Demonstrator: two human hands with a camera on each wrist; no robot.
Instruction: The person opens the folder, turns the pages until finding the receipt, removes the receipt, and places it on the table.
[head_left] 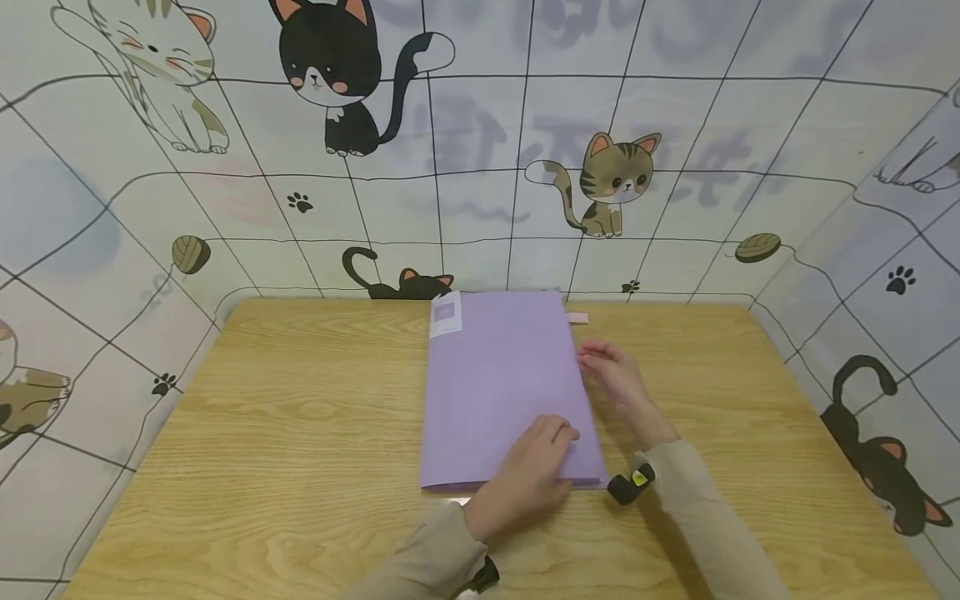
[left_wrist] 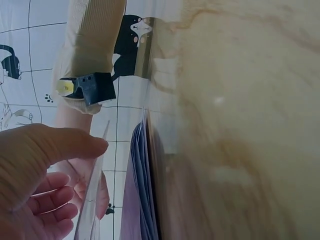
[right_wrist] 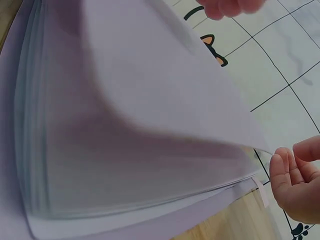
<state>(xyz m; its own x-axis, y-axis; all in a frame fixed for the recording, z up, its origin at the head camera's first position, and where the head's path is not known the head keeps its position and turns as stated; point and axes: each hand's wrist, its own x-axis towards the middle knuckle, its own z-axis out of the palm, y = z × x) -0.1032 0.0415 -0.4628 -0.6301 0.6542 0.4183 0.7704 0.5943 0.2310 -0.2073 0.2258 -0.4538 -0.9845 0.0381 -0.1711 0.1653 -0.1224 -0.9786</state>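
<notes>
A light purple folder (head_left: 502,367) lies upright on the wooden table, a white label (head_left: 452,325) at its upper left corner. In the right wrist view its cover (right_wrist: 165,75) is lifted, and a stack of pocket sheets (right_wrist: 32,125) shows beneath. My right hand (head_left: 622,387) is at the folder's right edge, thumb and fingers pinching the cover's edge. Over the folder's lower right part is my left hand (head_left: 525,479), its fingers loosely bent. The left wrist view shows the left thumb (left_wrist: 75,145) overlapping the raised, edge-on cover, with nothing gripped.
A small pink tab (head_left: 577,317) sticks out at the folder's upper right. Cat-printed panels (head_left: 480,208) stand behind and on both sides of the wooden table (head_left: 300,400). Each wrist wears a small black camera, one showing beside the right sleeve (head_left: 705,508).
</notes>
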